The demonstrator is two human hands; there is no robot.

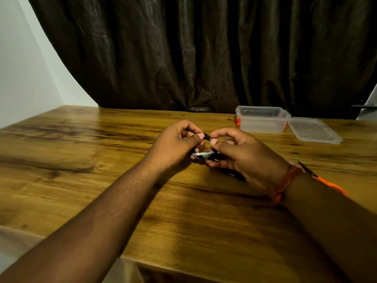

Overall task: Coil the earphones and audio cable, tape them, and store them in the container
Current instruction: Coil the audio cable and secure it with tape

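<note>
Both hands meet over the middle of the wooden table [102, 180]. Between them is a small black coiled cable [207, 136] with a shiny strip of clear tape [203, 154] wrapped round its lower side. My left hand [175, 144] pinches the coil's left side between thumb and curled fingers. My right hand [242, 156] pinches its right side the same way. Most of the coil is hidden by the fingers. A clear plastic container [262, 119] stands open at the back right, apart from the hands.
The container's clear lid [314, 130] lies flat just right of it. A dark object [234, 173] lies on the table under my right hand. Orange thread bands circle my right wrist [285, 182]. A dark curtain hangs behind the table.
</note>
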